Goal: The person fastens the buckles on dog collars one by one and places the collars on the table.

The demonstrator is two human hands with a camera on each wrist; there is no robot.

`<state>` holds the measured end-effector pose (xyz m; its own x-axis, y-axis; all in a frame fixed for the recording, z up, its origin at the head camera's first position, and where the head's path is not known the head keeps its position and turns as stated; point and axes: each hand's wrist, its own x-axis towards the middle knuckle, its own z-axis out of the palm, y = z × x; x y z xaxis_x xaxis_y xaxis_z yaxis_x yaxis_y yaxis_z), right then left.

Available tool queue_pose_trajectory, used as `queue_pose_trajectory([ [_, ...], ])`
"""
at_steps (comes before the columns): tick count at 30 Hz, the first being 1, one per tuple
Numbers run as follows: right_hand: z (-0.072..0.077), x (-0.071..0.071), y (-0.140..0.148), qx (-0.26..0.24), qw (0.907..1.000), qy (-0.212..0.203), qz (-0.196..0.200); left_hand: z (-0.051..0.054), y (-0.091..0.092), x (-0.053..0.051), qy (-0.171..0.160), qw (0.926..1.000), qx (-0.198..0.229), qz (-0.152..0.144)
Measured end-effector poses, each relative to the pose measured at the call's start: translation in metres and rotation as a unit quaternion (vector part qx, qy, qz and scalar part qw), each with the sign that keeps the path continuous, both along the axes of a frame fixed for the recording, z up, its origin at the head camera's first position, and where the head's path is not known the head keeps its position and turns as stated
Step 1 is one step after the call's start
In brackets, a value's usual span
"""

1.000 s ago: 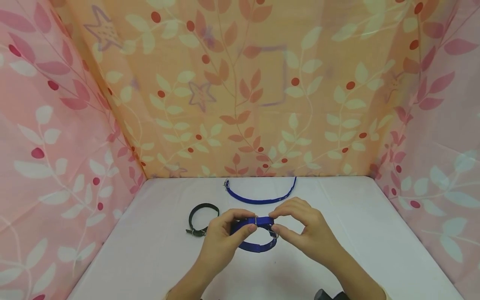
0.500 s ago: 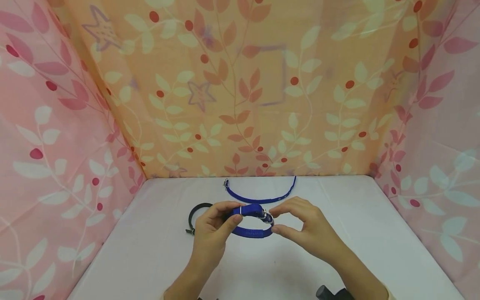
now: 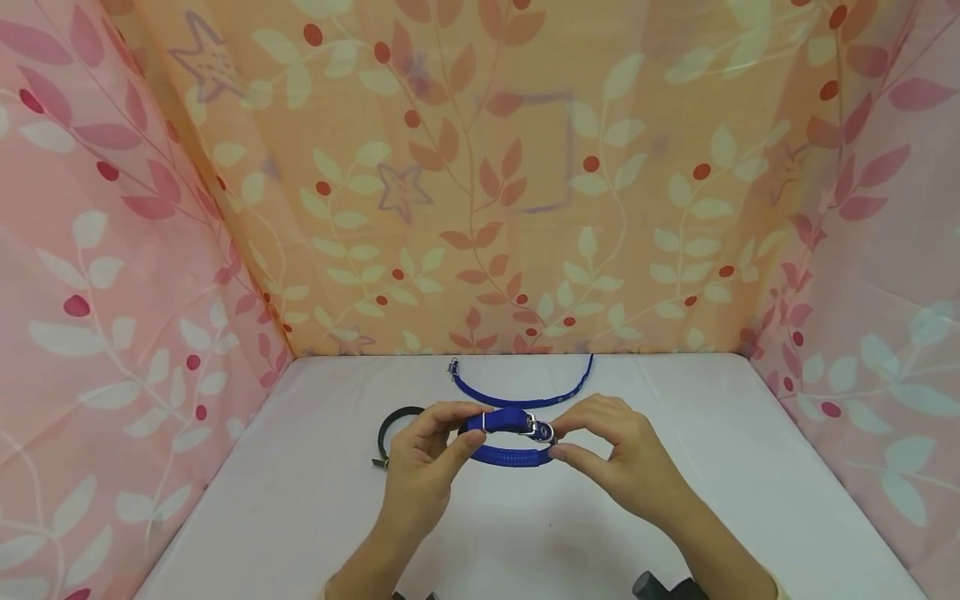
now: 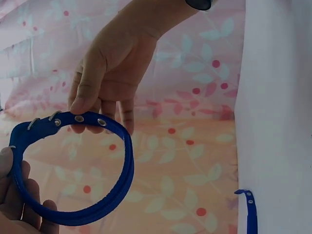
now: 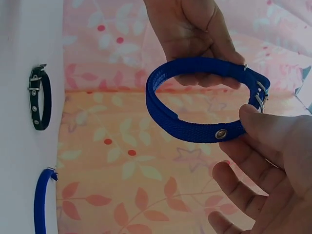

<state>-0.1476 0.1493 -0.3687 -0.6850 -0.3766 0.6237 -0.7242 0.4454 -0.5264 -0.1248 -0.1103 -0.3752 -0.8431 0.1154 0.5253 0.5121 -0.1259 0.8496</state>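
Observation:
A blue collar (image 3: 513, 457), buckled into a loop, is held up above the white table by both hands. My left hand (image 3: 422, 458) pinches its left side at the metal strap keeper, between thumb and fingers. On the other side my right hand (image 3: 626, 458) pinches the strap beside the silver buckle (image 3: 536, 427) and ring. In the right wrist view the loop (image 5: 165, 124) shows a metal eyelet (image 5: 221, 134) near the right thumb. Several eyelets line the strap (image 4: 90, 118) in the left wrist view.
A black collar (image 3: 381, 435), closed in a loop, lies on the table (image 3: 262, 500) behind the left hand, partly hidden. Another blue collar (image 3: 513, 403) lies unfastened in a curve near the back edge. A dark object (image 3: 660, 587) shows at the bottom edge. Patterned cloth walls stand around.
The held blue collar has risen and turned, bringing its buckle into view at the right. My left hand has moved left and slightly up, covering part of the black collar.

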Motion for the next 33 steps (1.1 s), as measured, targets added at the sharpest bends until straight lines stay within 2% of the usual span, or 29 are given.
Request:
queue_pose_trajectory([
  [3, 0.001, 0.000, 0.001, -0.008, 0.9999, 0.009, -0.001, 0.001, -0.002, -0.001, 0.005, 0.9997, -0.022, 0.012],
  [10, 0.000, -0.002, 0.003, -0.028, 0.9990, 0.034, 0.006, 0.002, -0.006, -0.002, -0.002, 0.9989, -0.039, 0.028],
  [16, -0.001, -0.003, 0.005, -0.025, 0.9985, 0.049, -0.001, 0.003, -0.008, -0.003, 0.019, 0.9973, -0.055, 0.044],
  [21, -0.001, -0.008, 0.006, -0.026, 0.9958, 0.087, 0.006, 0.003, -0.010, -0.006, 0.044, 0.9976, -0.041, 0.033],
  [26, -0.002, -0.011, 0.006, -0.032, 0.9910, 0.129, 0.015, 0.005, -0.011, -0.007, 0.055, 0.9979, -0.028, 0.021],
  [29, -0.002, -0.012, 0.006, -0.031, 0.9902, 0.135, 0.015, 0.005, -0.012, -0.008, 0.060, 0.9971, -0.036, 0.030],
  [33, -0.001, -0.012, 0.007, -0.023, 0.9922, 0.123, 0.007, 0.005, -0.014, -0.008, 0.059, 0.9960, -0.049, 0.046],
])
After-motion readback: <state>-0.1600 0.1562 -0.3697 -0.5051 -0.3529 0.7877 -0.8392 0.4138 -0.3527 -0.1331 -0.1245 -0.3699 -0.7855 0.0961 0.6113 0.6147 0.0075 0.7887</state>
